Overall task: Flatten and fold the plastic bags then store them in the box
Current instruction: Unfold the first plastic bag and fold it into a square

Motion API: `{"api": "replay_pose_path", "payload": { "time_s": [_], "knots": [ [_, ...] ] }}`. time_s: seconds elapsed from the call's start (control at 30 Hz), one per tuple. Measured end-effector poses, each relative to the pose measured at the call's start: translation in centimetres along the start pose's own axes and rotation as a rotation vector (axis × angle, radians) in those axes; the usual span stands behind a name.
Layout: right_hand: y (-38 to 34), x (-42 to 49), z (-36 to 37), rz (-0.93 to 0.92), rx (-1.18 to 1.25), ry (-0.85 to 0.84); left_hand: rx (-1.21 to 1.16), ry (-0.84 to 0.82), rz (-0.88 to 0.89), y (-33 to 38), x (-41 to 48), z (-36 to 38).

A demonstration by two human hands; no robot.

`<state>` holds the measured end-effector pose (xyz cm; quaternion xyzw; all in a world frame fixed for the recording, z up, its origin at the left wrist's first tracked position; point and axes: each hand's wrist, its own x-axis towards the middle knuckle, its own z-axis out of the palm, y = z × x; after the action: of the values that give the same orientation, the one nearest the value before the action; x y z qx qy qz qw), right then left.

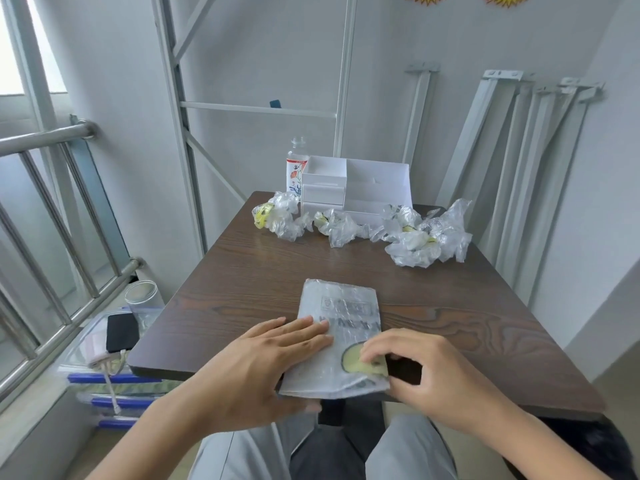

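Right now the left hand (263,362) is lying spread, fingers straight, pressing down on the left side of the flattened bag (341,306), which is sitting at the near edge of the table (467,317). The right hand (429,372) is curling over the bag's right edge at the yellow-green print, and it seems to be pinching the plastic there, though the thumb is tucked out of sight. Lettering on the bag is too blurred to read. Far back, crumpled bags (415,239) are lying in a row before the white box (360,187), covering its base, and a bottle (297,168) is standing half hidden behind it.
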<state>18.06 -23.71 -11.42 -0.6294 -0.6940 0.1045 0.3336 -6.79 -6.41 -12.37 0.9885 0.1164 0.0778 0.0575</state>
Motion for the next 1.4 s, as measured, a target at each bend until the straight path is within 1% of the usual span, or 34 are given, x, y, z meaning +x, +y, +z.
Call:
{"api": "replay_pose_path", "payload": {
  "time_s": [0.07, 0.13, 0.17, 0.23, 0.33, 0.43, 0.53, 0.67, 0.9, 1.1, 1.27, 1.4],
  "knots": [
    [0.1, 0.3, 0.1, 0.031, 0.014, 0.041, -0.035, 0.112, -0.018, -0.3, 0.1, 0.3],
    [0.3, 1.0, 0.0, 0.096, -0.006, 0.050, -0.079, 0.186, -0.049, -0.2, 0.3, 0.5],
    [0.4, 1.3, -0.1, 0.135, -0.032, 0.058, -0.109, 0.202, -0.070, -0.2, 0.5, 0.5],
    [0.7, 2.2, -0.4, 0.204, -0.060, 0.081, -0.251, 0.236, -0.142, 0.0, 1.1, 0.3],
    [1.1, 3.8, -0.6, 0.313, 0.030, 0.093, -0.496, 0.288, -0.285, -0.2, 1.9, -0.1],
    [1.8, 5.6, -0.4, 0.399, 0.022, 0.079, -0.581, 0.307, -0.402, -0.3, 3.0, 0.0],
    [2.1, 6.9, 0.3, 0.462, -0.058, 0.083, -0.510, 0.344, -0.546, -0.2, 3.8, 0.6],
    [1.9, 8.2, 0.6, 0.495, -0.161, 0.067, -0.387, 0.421, -0.630, 0.8, 4.3, 1.1],
    [1.3, 9.7, 1.5, 0.504, -0.396, 0.052, -0.100, 0.469, -0.689, 1.5, 5.0, 2.3],
    [1.0, 10.3, 2.7, 0.474, -0.607, 0.074, 0.048, 0.538, -0.684, 1.3, 5.1, 3.1],
    [1.1, 10.6, 2.8, 0.472, -0.640, 0.053, 0.102, 0.478, -0.729, 1.4, 5.3, 2.9],
    [0.9, 11.3, 2.7, 0.515, -0.640, 0.028, 0.141, 0.502, -0.716, 1.8, 5.1, 2.6]
  ]
}}
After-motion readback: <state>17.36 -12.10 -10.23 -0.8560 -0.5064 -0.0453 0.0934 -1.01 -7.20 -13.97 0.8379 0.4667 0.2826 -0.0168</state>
